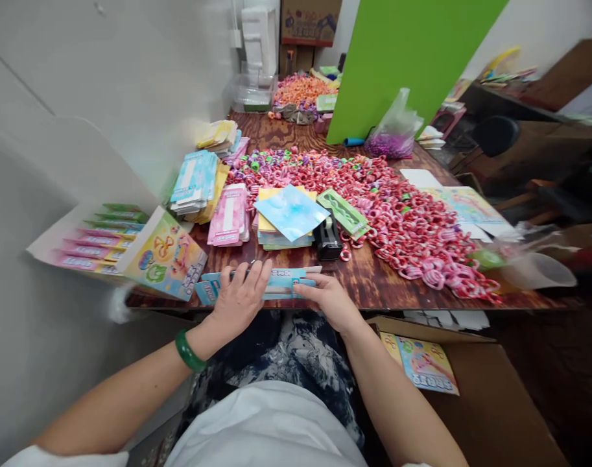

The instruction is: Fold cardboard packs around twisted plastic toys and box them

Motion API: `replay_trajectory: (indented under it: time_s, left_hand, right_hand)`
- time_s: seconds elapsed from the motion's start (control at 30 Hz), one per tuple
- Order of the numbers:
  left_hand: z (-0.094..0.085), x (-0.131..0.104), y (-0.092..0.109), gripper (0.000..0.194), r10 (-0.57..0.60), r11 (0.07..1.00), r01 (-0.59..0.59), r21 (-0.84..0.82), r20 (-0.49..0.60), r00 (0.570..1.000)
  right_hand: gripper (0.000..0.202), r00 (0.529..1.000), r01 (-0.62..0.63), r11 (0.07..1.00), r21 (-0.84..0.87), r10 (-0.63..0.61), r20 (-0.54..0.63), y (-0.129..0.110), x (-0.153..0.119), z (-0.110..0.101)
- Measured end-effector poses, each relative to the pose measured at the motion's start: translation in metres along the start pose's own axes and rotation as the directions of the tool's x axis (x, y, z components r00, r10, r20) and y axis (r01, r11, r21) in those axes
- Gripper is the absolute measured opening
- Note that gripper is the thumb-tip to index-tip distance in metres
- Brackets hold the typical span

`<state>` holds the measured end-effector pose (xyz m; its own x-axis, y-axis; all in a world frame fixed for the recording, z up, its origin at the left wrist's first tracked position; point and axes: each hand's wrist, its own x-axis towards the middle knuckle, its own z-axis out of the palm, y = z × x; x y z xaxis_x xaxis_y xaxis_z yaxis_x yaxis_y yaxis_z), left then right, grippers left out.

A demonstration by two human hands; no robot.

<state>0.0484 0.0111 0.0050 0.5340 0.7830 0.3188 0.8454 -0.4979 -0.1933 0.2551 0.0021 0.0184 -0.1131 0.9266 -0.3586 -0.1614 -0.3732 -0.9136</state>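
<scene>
At the table's front edge, a light-blue printed cardboard box [282, 283] lies lengthwise between my hands, its side panels partly raised. Over its left part, my left hand [241, 292] grips it with the fingers laid across; the left wrist wears a green bangle. The box's right end is held between the thumb and fingers of my right hand [333, 299]. Just beyond are a pile of cards topped by a blue sheet [292, 213], a black tape dispenser [329, 240] and a green box with a cut-out window [343, 213]. Pink flat boxes [227, 217] are stacked to the left.
Red and pink rings [397, 220] cover much of the table. A display carton [172, 256] with several packs stands left, near blue flat boxes [194, 178]. A green panel [402, 58] and a bag of purple rings [393, 133] are behind. An open brown carton [495, 395] sits lower right.
</scene>
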Motion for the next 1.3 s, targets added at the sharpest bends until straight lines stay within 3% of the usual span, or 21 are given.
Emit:
replay_trajectory:
  time_s: [0.13,0.3,0.5,0.7,0.83,0.97,1.03,1.13,1.2,1.3]
  left_hand:
    - [0.008,0.000,-0.003,0.053,0.098,0.995,-0.098,-0.002,-0.063,0.993]
    - [0.016,0.000,-0.005,0.048,0.143,0.985,-0.152,-0.080,-0.108,0.984]
    - [0.015,0.007,-0.019,0.049,0.177,0.947,-0.216,-0.238,-0.175,0.969]
    - [0.011,0.015,-0.029,0.046,0.298,0.928,-0.320,-0.191,-0.132,0.945]
    - [0.007,0.018,-0.026,0.046,0.281,0.927,-0.288,-0.238,-0.064,0.958]
    - [-0.005,0.017,-0.030,0.048,0.279,0.909,-0.302,-0.288,-0.119,0.953]
    - [-0.013,0.015,-0.038,0.055,0.147,0.930,-0.200,-0.309,-0.185,0.972]
    - [-0.023,0.013,-0.052,0.048,-0.238,0.890,0.143,-0.432,-0.174,0.956]
    - [-0.025,0.010,-0.059,0.035,-0.413,0.751,0.331,-0.572,-0.016,0.911]
    - [-0.022,0.007,-0.062,0.029,-0.477,0.451,0.473,-0.757,0.243,0.845]
  right_hand:
    - [0.042,0.992,-0.109,0.993,0.048,0.106,0.064,0.002,-0.001,-0.002]
    - [0.041,0.986,-0.096,0.995,-0.011,0.096,0.136,0.006,0.000,-0.009]
    - [0.042,0.990,-0.100,0.994,0.042,0.095,0.102,0.009,0.003,-0.018]
    - [0.041,0.983,-0.107,0.992,0.062,0.096,0.158,0.013,0.005,-0.018]
    - [0.040,0.988,-0.071,0.994,0.079,0.060,0.140,0.016,0.005,-0.018]
    - [0.041,0.988,-0.103,0.991,0.088,0.092,0.123,0.012,0.003,-0.025]
    - [0.041,0.995,-0.081,0.992,0.097,0.074,0.070,0.009,0.003,-0.031]
    - [0.041,0.999,-0.049,0.992,0.112,0.047,0.021,0.005,0.003,-0.039]
    - [0.040,0.999,-0.037,0.993,0.116,0.035,0.017,0.004,0.004,-0.042]
    - [0.039,0.999,-0.033,0.992,0.118,0.033,0.003,0.005,0.004,-0.044]
